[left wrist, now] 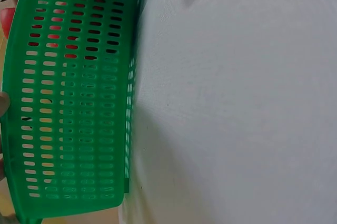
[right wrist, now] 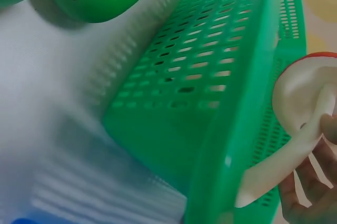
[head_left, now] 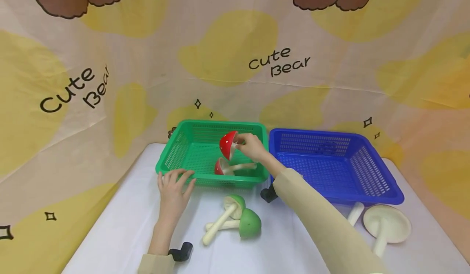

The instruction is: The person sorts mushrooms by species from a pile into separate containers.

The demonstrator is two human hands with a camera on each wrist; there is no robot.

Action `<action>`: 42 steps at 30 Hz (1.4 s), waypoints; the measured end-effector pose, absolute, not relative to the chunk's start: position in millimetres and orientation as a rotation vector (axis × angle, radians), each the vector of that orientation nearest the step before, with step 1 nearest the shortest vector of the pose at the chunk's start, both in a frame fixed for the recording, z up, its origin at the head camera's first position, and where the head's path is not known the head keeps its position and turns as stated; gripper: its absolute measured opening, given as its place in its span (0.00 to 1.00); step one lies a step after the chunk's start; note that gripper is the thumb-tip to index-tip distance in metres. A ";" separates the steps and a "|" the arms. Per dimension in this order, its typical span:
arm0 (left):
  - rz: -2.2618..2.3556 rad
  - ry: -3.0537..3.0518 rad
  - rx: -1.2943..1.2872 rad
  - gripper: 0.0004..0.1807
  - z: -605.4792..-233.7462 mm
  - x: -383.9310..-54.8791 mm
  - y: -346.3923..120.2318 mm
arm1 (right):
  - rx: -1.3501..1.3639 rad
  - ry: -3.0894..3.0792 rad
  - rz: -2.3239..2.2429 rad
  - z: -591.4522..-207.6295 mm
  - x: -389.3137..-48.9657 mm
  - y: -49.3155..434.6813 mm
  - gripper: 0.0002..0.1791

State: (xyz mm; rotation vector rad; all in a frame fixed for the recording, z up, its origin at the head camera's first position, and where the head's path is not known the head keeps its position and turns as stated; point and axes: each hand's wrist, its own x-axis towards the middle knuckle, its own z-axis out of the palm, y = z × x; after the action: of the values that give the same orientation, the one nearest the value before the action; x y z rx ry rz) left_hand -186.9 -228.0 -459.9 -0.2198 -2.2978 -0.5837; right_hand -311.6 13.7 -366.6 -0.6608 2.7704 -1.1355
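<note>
Right hand (head_left: 251,146): I am seeing thumb and fingers pinching a white-spotted red mushroom (head_left: 226,144) near its cap, above the floor of the green basket (head_left: 209,177); in the head view the hand is hiding most of the stem.
Lower red mushroom (head_left: 219,167): lying inside that basket, pale stem pointing right.
Right wrist view: fingers are running off the frame beside a smooth, bent stem; I cannot tell which red mushroom it is belonging to.
Left hand (head_left: 173,194): fingers are resting spread on the near rim; the left wrist view is catching only slivers of them.
Green mushrooms (head_left: 250,224): two are lying with stems crossed on white cloth (head_left: 121,225), caps domed.
Blue basket (head_left: 315,170): slotted plastic, standing beside the green one; the right sleeve (head_left: 312,208) is covering its near-left corner.
Pale mushroom (head_left: 387,224): showing its hollow underside; the sleeve is cutting off its stem.
Loose stem end (head_left: 355,213): emerging behind the sleeve, its cap hidden.
</note>
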 end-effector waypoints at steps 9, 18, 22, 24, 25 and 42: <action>-0.588 -2.310 -0.219 0.14 -457.9 -187.1 -225.9 | -0.467 2.807 -1.073 -386.1 -322.7 1.2 0.12; -0.597 -2.307 -0.225 0.13 -457.7 -188.3 -223.2 | -0.400 2.788 -0.992 -393.6 -327.5 -2.0 0.17; -0.599 -2.309 -0.222 0.13 -457.9 -188.2 -222.5 | -0.363 2.779 -0.966 -399.6 -327.6 -1.5 0.18; -0.599 -2.310 -0.220 0.13 -457.9 -188.3 -222.1 | -0.346 2.771 -0.950 -402.8 -327.0 -0.8 0.19; -0.599 -2.310 -0.220 0.13 -457.9 -188.3 -222.1 | -0.340 2.757 -0.944 -403.8 -326.5 -0.6 0.20; -0.594 -2.308 -0.205 0.13 -458.7 -186.0 -227.2 | -0.385 2.758 -0.918 -393.5 -320.1 5.3 0.21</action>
State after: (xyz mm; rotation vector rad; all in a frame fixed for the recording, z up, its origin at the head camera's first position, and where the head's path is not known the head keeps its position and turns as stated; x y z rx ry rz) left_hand -186.0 -227.2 -458.7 -0.2049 -2.3080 -0.5940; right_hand -320.1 5.3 -393.5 -0.3854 2.7578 -0.9179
